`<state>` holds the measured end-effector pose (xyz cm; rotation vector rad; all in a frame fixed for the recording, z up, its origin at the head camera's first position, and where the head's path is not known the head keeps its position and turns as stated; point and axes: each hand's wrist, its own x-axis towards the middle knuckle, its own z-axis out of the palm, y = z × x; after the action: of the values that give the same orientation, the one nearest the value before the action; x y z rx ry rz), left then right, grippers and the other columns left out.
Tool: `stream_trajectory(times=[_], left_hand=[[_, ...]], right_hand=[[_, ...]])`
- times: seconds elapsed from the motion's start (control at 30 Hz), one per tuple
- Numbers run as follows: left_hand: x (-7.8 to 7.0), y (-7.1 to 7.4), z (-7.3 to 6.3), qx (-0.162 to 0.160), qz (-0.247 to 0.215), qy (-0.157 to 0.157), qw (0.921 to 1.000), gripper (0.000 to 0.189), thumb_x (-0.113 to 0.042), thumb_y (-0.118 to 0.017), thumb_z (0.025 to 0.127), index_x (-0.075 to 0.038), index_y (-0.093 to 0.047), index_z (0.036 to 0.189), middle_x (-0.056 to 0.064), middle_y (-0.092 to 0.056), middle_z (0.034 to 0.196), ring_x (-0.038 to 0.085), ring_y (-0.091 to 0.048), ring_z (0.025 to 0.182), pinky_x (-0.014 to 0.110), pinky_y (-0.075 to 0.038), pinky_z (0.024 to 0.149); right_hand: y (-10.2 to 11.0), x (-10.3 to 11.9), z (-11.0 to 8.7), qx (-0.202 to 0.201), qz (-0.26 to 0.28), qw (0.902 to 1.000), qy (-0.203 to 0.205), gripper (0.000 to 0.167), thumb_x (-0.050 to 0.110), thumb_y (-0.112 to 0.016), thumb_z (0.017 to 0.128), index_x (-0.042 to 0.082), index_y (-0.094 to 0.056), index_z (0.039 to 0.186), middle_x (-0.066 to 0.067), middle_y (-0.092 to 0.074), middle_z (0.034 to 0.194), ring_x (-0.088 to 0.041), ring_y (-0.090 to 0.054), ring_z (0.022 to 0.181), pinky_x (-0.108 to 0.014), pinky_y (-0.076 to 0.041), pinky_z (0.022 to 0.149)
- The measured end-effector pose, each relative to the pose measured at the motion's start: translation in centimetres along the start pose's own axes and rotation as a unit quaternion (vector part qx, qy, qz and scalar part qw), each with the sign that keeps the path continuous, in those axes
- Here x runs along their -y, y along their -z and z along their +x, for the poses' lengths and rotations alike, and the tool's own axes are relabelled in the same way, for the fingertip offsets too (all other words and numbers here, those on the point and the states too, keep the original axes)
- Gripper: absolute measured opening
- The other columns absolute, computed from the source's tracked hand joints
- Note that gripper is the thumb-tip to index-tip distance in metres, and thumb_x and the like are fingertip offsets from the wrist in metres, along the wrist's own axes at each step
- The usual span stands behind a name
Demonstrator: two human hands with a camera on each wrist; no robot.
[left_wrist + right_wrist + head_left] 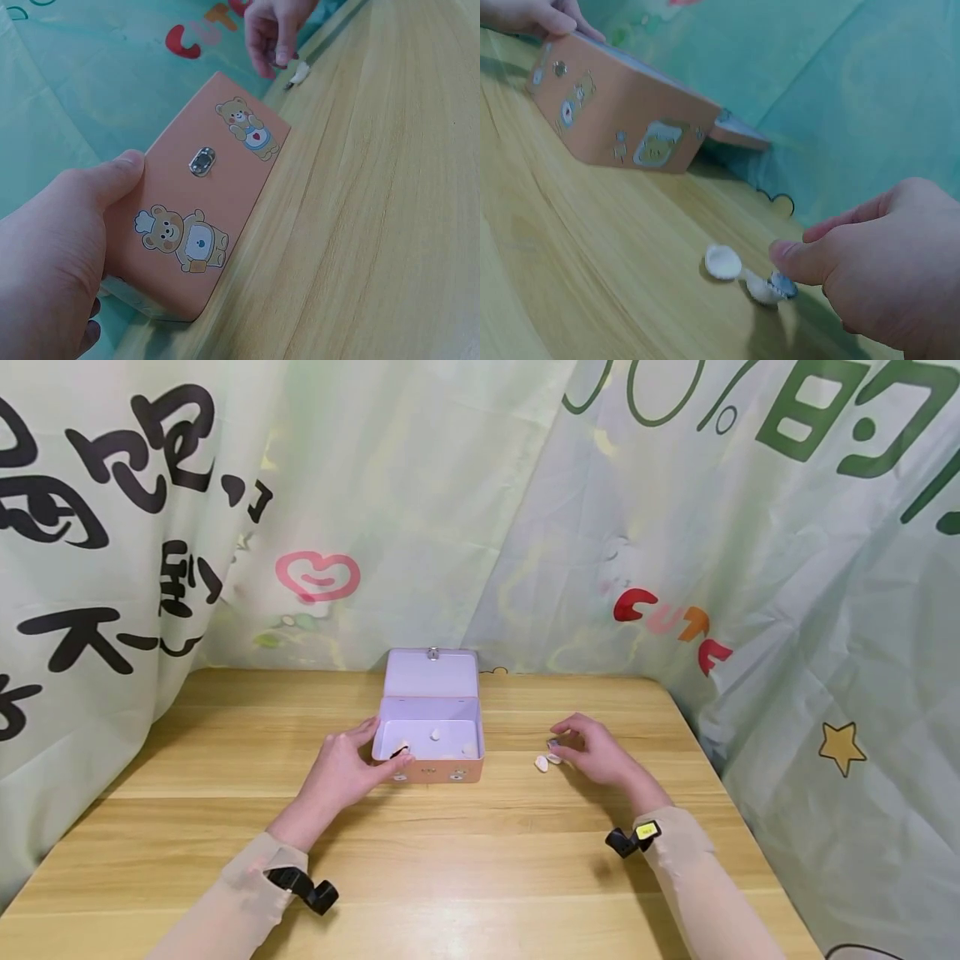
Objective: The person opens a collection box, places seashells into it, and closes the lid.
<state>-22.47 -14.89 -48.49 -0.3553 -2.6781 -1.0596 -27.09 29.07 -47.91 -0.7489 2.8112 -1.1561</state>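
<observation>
A small orange metal box (225, 187) with bear pictures stands with its lid raised, its lilac inside (435, 710) showing. My left hand (348, 764) grips its left front corner, thumb on the front and fingers along the left side. Inside lie a few pale seashells (435, 735) and a thin dark piece beside the thumb. Right of the box, my right hand (596, 752) pinches a small dark grey seashell (783, 285) low over the table. Two white seashells (723, 262) lie just beside it, one almost touching the grey one.
The wooden table (465, 877) carries the box near its back edge. A printed curtain (420, 510) hangs behind the table and along both sides. The box's raised lid (432, 673) stands close to the curtain. Each wrist wears a black camera (303, 889).
</observation>
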Motion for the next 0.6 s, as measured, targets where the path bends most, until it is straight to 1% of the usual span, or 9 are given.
stream_trajectory(times=[0.1, 0.17, 0.27, 0.33, 0.4, 0.47, 0.53, 0.57, 0.6], left_hand=[[0.0, 0.1, 0.0, -0.003, -0.002, -0.001, 1.0, 0.098, -0.063, -0.084, 0.083, 0.008, -0.058, 0.144, 0.027, -0.055, 0.146, 0.022, -0.058, 0.063, 0.037, -0.05, 0.058], [0.0, 0.1, -0.1, -0.003, -0.004, 0.0, 1.0, 0.096, -0.061, -0.085, 0.084, 0.008, -0.058, 0.144, 0.028, -0.055, 0.146, 0.019, -0.05, 0.056, 0.036, -0.046, 0.052], [0.0, 0.1, -0.1, -0.002, -0.005, 0.001, 1.0, 0.095, -0.06, -0.086, 0.084, 0.008, -0.058, 0.144, 0.028, -0.055, 0.146, 0.019, -0.05, 0.057, 0.037, -0.048, 0.056], [-0.1, 0.1, -0.1, -0.001, -0.003, 0.0, 1.0, 0.096, -0.062, -0.085, 0.083, 0.008, -0.058, 0.144, 0.027, -0.055, 0.146, 0.021, -0.055, 0.061, 0.039, -0.052, 0.064], [-0.1, 0.0, -0.1, -0.003, -0.003, -0.003, 1.0, 0.098, -0.064, -0.084, 0.083, 0.008, -0.058, 0.144, 0.027, -0.055, 0.146, 0.028, -0.067, 0.075, 0.042, -0.055, 0.074], [0.0, 0.0, -0.1, -0.006, -0.004, -0.008, 0.9999, 0.099, -0.066, -0.083, 0.083, 0.008, -0.058, 0.144, 0.026, -0.055, 0.146, 0.039, -0.072, 0.1, 0.046, -0.055, 0.083], [0.1, 0.0, 0.0, -0.007, -0.007, -0.012, 0.9999, 0.099, -0.066, -0.083, 0.083, 0.008, -0.058, 0.144, 0.026, -0.055, 0.146, 0.045, -0.066, 0.121, 0.048, -0.054, 0.088], [0.1, 0.0, 0.0, -0.008, -0.006, -0.014, 0.9998, 0.099, -0.066, -0.083, 0.083, 0.008, -0.058, 0.144, 0.026, -0.055, 0.146, 0.045, -0.061, 0.127, 0.048, -0.054, 0.088], [0.2, 0.0, 0.0, -0.009, -0.006, -0.015, 0.9998, 0.099, -0.066, -0.083, 0.083, 0.008, -0.058, 0.144, 0.027, -0.056, 0.145, 0.045, -0.063, 0.125, 0.047, -0.054, 0.087]], right_hand=[[-0.4, -0.6, 0.1, -0.004, -0.01, 0.9999, -0.011, 0.028, 0.008, -0.075, 0.1, -0.005, -0.069, 0.124, -0.013, -0.068, 0.112, -0.028, -0.066, 0.1, -0.047, -0.054, 0.087], [-0.6, -0.7, 0.3, -0.004, -0.017, 0.9995, -0.026, 0.028, 0.01, -0.074, 0.101, -0.005, -0.069, 0.124, -0.011, -0.068, 0.11, -0.025, -0.066, 0.098, -0.046, -0.055, 0.087], [-1.0, -0.8, 0.6, -0.003, -0.033, 0.9983, -0.049, 0.027, 0.013, -0.073, 0.101, -0.006, -0.069, 0.12, -0.01, -0.067, 0.105, -0.024, -0.065, 0.094, -0.043, -0.054, 0.086], [-1.1, -0.7, 0.9, -0.003, -0.044, 0.9969, -0.065, 0.024, 0.013, -0.073, 0.101, -0.005, -0.07, 0.116, -0.01, -0.067, 0.102, -0.023, -0.064, 0.092, -0.042, -0.053, 0.084], [-1.2, -0.6, 1.1, -0.003, -0.05, 0.9956, -0.08, 0.021, 0.012, -0.073, 0.101, -0.005, -0.07, 0.113, -0.01, -0.067, 0.099, -0.023, -0.062, 0.091, -0.041, -0.052, 0.083], [-1.2, -0.5, 1.3, 0.0, -0.051, 0.9946, -0.09, 0.019, 0.011, -0.072, 0.101, -0.005, -0.071, 0.111, -0.01, -0.066, 0.098, -0.024, -0.062, 0.09, -0.041, -0.052, 0.082], [-1.3, -0.4, 1.5, 0.006, -0.052, 0.9941, -0.095, 0.017, 0.009, -0.071, 0.102, -0.006, -0.07, 0.11, -0.011, -0.065, 0.097, -0.024, -0.061, 0.089, -0.042, -0.052, 0.081], [-1.3, -0.3, 1.6, 0.009, -0.055, 0.994, -0.094, 0.017, 0.008, -0.07, 0.102, -0.006, -0.07, 0.11, -0.011, -0.065, 0.097, -0.025, -0.061, 0.089, -0.042, -0.052, 0.081], [-1.3, -0.3, 1.6, 0.013, -0.06, 0.994, -0.09, 0.015, 0.007, -0.069, 0.103, -0.006, -0.07, 0.11, -0.012, -0.064, 0.097, -0.025, -0.061, 0.089, -0.042, -0.052, 0.081]])
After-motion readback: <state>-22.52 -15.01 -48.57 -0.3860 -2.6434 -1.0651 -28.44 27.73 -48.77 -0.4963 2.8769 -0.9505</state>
